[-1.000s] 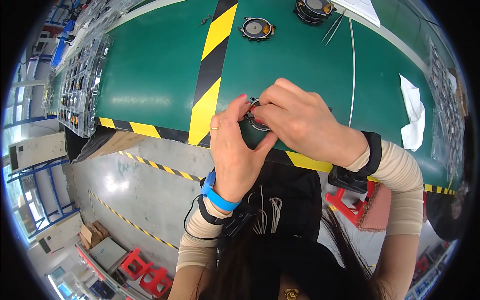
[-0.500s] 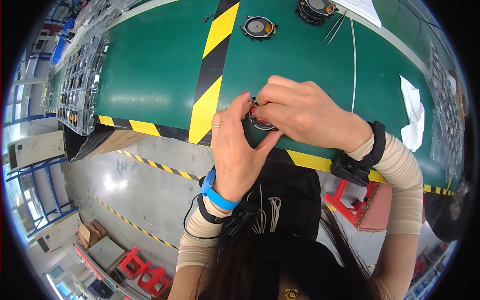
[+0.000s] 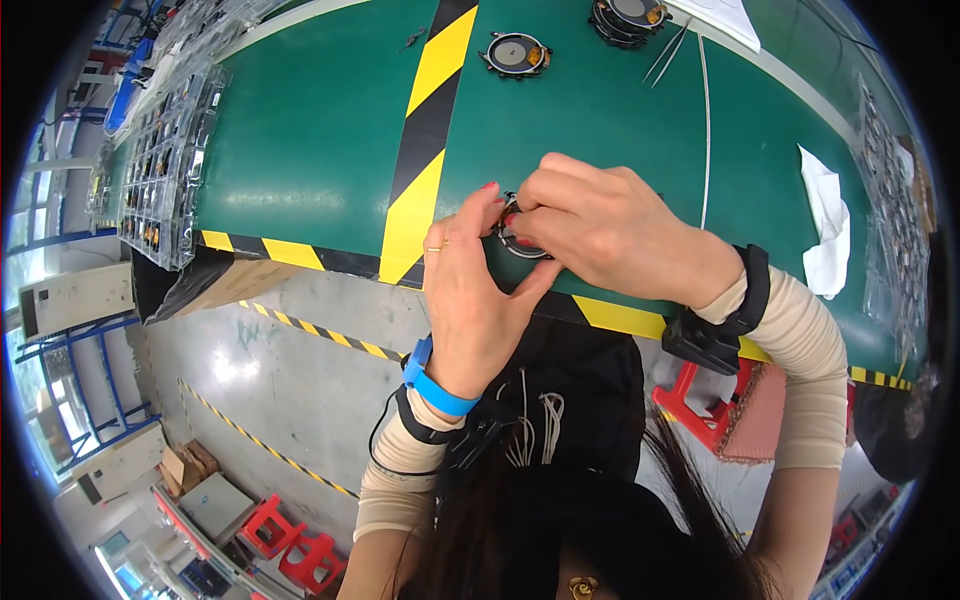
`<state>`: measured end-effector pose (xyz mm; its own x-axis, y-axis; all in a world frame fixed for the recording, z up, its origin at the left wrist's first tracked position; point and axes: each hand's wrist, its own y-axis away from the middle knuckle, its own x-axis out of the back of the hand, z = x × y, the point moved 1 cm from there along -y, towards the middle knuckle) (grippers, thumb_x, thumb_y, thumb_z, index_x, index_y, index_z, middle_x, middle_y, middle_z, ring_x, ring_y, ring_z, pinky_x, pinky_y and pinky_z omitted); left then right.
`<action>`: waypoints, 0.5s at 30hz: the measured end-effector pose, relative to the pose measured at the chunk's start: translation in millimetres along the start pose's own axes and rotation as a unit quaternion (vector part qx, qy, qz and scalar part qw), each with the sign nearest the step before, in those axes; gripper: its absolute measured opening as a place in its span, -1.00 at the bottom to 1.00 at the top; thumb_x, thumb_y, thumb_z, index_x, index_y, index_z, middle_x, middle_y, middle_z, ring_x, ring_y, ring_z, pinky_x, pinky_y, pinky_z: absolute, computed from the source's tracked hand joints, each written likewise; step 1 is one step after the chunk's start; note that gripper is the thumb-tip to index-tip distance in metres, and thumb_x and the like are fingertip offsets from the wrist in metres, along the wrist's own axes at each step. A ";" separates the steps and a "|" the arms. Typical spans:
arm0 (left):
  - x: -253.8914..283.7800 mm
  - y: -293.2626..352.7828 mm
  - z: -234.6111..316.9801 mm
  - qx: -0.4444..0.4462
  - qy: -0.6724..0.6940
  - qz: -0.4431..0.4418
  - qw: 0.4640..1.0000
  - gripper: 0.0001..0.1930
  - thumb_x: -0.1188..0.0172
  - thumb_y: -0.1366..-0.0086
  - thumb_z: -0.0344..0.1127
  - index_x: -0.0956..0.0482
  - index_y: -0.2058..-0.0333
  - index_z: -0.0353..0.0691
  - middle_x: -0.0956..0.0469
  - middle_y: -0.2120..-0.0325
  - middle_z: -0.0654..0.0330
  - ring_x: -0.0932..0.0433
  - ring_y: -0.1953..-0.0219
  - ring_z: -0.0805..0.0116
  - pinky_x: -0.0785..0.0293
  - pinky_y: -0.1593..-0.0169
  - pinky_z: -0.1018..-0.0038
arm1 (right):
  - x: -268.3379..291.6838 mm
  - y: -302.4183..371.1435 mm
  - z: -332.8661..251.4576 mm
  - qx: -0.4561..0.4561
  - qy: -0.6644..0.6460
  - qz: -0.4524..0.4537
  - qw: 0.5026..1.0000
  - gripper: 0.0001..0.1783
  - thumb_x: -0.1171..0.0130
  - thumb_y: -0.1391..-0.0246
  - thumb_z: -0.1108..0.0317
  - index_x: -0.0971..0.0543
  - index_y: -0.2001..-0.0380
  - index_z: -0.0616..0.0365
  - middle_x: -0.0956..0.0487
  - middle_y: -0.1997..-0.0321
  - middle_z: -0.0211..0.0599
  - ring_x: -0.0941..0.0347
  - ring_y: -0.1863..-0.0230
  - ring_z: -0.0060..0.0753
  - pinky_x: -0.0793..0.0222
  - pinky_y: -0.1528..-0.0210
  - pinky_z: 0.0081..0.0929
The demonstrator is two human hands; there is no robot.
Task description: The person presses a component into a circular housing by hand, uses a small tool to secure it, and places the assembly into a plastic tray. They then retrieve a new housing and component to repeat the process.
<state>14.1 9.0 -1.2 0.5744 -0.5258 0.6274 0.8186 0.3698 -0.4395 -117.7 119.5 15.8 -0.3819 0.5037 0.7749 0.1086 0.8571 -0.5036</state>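
Observation:
At the near edge of the green table, my left hand (image 3: 468, 300) is curved around a round watch part (image 3: 524, 252) with a silver rim, steadying it between thumb and fingers. My right hand (image 3: 610, 225) is bent over the same part from the right, its thumb and fingertips pinched together on its upper face. Whatever those fingertips grip is hidden behind the knuckles. Most of the part's face is covered by both hands. Farther off lies a similar round watch part (image 3: 516, 54) with a grey disc and an orange patch.
Stacked round parts (image 3: 628, 22) and tweezers (image 3: 667, 55) lie at the far right of the middle. A white cloth (image 3: 824, 225) and clear trays (image 3: 885, 240) are on the right. Compartment trays (image 3: 165, 170) stand at the left. Yellow-black tape (image 3: 425, 130) crosses the table (image 3: 300, 130).
Both hands keep their places on the round part, with only a tiny shift of the right fingertips. The whole view has moved very slightly.

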 end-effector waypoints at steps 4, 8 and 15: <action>0.2 -0.1 -1.4 -0.003 0.019 -0.003 1.000 -0.12 -0.56 0.16 -0.46 -0.31 -0.18 -0.27 -0.55 0.17 0.08 -0.47 0.12 0.14 -0.43 0.03 0.29 | 5.1 -2.7 8.1 0.044 -0.033 -0.016 0.998 -0.83 -0.30 0.19 0.50 -0.60 0.42 0.20 -0.45 0.35 -0.38 -0.44 0.29 -0.39 -0.34 0.55 -0.51; 2.0 -0.5 -3.3 -0.010 0.032 -0.016 0.999 -0.12 -0.56 0.16 -0.45 -0.31 -0.19 -0.27 -0.55 0.16 0.08 -0.48 0.11 0.13 -0.43 0.04 0.28 | 7.2 -4.1 12.8 0.074 -0.055 -0.028 0.995 -0.84 -0.30 0.18 0.50 -0.60 0.43 0.21 -0.45 0.36 -0.37 -0.44 0.30 -0.39 -0.34 0.55 -0.50; 5.9 -2.4 -1.7 -0.023 -0.008 -0.035 0.999 -0.08 -0.58 0.14 -0.46 -0.26 -0.22 -0.25 -0.56 0.16 0.10 -0.53 0.16 0.23 -0.48 0.02 0.36 | 12.0 -4.4 12.5 0.096 -0.078 -0.033 0.992 -0.86 -0.30 0.16 0.51 -0.59 0.44 0.20 -0.45 0.37 -0.39 -0.45 0.32 -0.39 -0.34 0.56 -0.49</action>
<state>15.5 3.7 2.5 0.5164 -0.5367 0.6673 0.8558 0.2970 -0.4234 -134.2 120.4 22.6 -0.5211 0.4111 0.7479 -0.0927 0.8439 -0.5284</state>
